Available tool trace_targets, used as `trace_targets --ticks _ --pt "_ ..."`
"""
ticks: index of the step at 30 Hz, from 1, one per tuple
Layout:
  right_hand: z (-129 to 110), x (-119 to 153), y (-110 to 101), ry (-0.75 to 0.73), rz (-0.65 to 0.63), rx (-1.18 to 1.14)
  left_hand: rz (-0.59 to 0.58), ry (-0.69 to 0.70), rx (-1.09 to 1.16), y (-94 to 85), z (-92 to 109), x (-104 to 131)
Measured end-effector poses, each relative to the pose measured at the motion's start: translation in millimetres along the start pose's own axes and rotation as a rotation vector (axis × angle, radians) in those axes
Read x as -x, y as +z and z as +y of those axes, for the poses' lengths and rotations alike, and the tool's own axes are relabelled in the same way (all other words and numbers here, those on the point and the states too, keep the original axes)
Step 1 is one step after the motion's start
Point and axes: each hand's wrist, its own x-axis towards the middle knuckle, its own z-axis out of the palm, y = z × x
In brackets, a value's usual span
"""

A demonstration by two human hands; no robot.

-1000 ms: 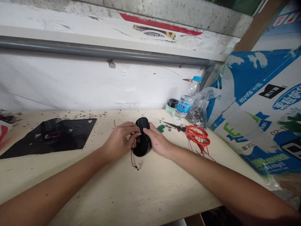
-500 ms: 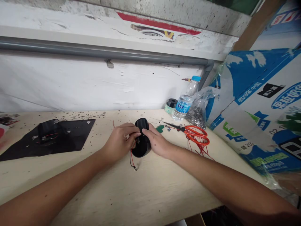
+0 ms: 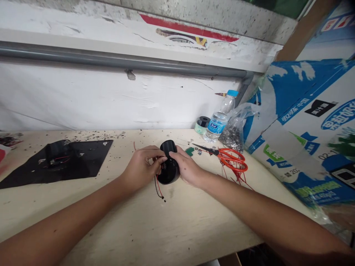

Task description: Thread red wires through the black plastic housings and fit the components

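The right hand (image 3: 189, 167) grips a black housing (image 3: 169, 174) near the middle of the worktop (image 3: 155, 229); the left hand (image 3: 141, 164) pinches at its opening, its hold hidden. Work seems partway: red and black wires (image 3: 159, 188) dangle outside.

Glossy, smooth black plastic housing (image 3: 169, 173). Clear plastic bottle (image 3: 217, 122) with a shiny label. Scissors (image 3: 231, 159) with dark metal blades and smooth orange plastic handles. Pale, wood-like bench (image 3: 177, 221), matt. Black sheet (image 3: 88, 162), smooth, with a soft sheen. Crinkled, transparent plastic bag (image 3: 234, 129).
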Motion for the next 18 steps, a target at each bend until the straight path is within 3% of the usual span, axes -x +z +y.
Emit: trace_targets --ticks 5,9,13,18 --pt "-13 5 3 0.085 -0.038 -0.135 0.031 -0.067 0.087 -2.3 0 -1" --pt "-30 8 2 0.283 -0.201 -0.326 0.110 -0.250 0.347 -2.2 -5 -6" --pt "-35 8 -2 0.301 -0.269 -0.382 0.021 -0.422 0.465 -0.7 -14 -8" --pt "-33 7 -4 0.300 -0.285 -0.400 -0.021 -0.417 0.519 -2.7 -16 -9"
